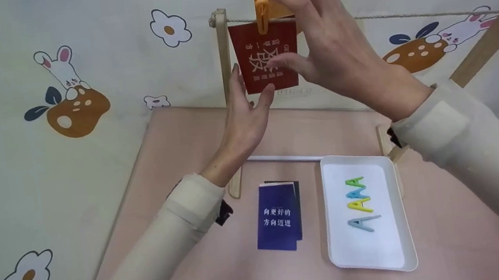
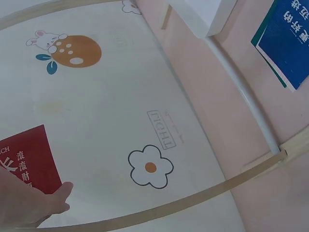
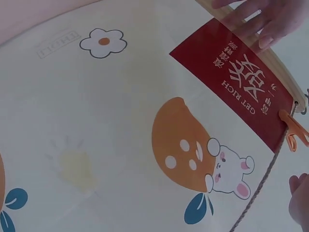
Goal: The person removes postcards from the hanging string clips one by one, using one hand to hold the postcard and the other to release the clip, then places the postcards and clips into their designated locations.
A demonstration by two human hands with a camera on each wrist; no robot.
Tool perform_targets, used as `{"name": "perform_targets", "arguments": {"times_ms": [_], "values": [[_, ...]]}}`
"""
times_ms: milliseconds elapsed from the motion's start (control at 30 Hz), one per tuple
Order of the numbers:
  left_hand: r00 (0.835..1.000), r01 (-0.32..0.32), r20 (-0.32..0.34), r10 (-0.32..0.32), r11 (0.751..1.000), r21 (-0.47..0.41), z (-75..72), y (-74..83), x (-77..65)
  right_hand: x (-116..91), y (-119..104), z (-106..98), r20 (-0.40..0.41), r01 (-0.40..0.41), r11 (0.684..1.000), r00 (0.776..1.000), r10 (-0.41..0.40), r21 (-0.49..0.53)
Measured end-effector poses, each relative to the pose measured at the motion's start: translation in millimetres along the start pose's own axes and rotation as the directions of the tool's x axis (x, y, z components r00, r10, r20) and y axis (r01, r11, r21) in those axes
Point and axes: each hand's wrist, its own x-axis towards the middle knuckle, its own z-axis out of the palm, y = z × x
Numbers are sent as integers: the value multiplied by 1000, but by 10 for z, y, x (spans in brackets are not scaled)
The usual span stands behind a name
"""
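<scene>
A red card (image 1: 262,51) with gold Chinese characters hangs from a rope (image 1: 431,15), held at its top edge by an orange clothespin (image 1: 263,15). My right hand (image 1: 330,38) is beside the clothespin, fingers bent loosely and thumb apart. The right wrist view shows a gap between that hand (image 3: 300,205) and the clothespin (image 3: 291,126). At the card's lower edge is my left hand (image 1: 242,121), thumb and fingers spread apart. In the left wrist view this hand (image 2: 29,205) overlaps the lower part of the card (image 2: 38,157); whether it touches cannot be told.
Wooden posts (image 1: 224,52) carry the rope, with a white bar (image 1: 281,158) low between them. On the pink table (image 1: 188,263) lie a blue card (image 1: 277,232) over a darker one and a white tray (image 1: 404,235) holding several coloured clothespins (image 1: 359,205). A patterned wall stands behind.
</scene>
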Motion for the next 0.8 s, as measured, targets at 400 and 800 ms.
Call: {"name": "perform_targets", "arguments": {"times_ms": [400,800], "values": [[992,7,-127,-18,996,-90,18,-49,9,379,75,-77,279,-297,953,912,300,-53],[987,6,-157,-24,993,-117,-22,-149,-25,599,-49,16,407,-473,881,799,442,-30]]}}
